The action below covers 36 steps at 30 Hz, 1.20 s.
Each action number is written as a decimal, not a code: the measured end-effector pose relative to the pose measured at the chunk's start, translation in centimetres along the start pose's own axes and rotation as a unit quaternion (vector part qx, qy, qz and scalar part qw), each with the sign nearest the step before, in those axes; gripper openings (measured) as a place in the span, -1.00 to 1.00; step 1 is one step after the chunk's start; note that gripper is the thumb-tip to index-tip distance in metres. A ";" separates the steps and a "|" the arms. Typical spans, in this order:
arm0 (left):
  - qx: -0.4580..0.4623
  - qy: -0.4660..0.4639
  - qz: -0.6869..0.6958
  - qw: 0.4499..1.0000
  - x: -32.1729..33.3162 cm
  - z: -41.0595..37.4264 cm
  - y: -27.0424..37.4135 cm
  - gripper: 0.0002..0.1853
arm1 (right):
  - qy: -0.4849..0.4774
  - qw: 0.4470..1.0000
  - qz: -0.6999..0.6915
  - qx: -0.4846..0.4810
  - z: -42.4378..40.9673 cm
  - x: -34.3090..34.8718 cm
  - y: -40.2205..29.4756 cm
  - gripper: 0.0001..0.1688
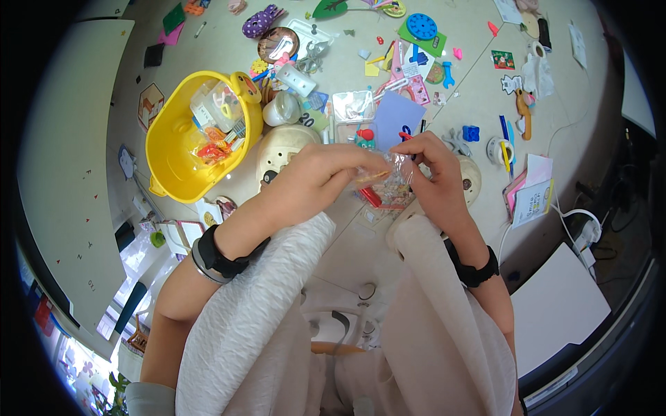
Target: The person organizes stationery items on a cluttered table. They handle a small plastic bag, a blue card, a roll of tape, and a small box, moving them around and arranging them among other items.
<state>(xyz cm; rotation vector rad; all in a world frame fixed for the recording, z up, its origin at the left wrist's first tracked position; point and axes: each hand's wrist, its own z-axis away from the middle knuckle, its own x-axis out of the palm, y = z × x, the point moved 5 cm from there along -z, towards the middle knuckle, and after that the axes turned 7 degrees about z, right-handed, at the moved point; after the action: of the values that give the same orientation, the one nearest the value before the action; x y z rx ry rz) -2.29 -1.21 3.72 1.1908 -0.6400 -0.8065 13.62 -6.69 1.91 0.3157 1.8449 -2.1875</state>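
My left hand (335, 169) and my right hand (436, 174) meet above the floor between my knees. Both pinch a small crinkled clear plastic bag (399, 165), the left from one side and the right from the other. Something yellow-orange shows by my left fingertips, too small to name. Beneath the bag is a clear packet or box of small colourful pieces (393, 195), with a red object (370, 196) at its side. My fingers partly cover it. Just beyond the hands lie a lavender sheet (398, 117) and a lidded clear case (354, 106).
A yellow duck-faced tub (179, 166) holding packets stands at the left. Around it on the tiled floor lie a white power strip (295, 79), a blue disc (421, 27), a tape roll (499, 151), and cards (530, 200). White cables (567, 210) run along the right.
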 end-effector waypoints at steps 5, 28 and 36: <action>-0.051 0.015 0.004 0.999 -0.2 0.0 -0.1 -0.69 | 0.003 1.000 0.008 0.001 -0.2 -0.1 -0.1 -0.75; -0.053 0.095 0.045 0.993 -1.1 0.2 -0.2 -0.94 | -0.012 0.999 -0.041 -0.027 -0.6 -1.3 -1.4 -0.73; -0.018 0.069 0.009 0.997 -0.8 0.2 0.4 -0.93 | -0.023 0.999 0.001 -0.026 -1.0 -0.4 -2.4 -0.76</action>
<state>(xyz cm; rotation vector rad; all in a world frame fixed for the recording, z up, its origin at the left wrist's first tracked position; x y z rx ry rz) -2.84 -0.62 4.14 1.1959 -0.5201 -0.7103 13.20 -5.32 4.13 0.2545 1.8724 -2.1230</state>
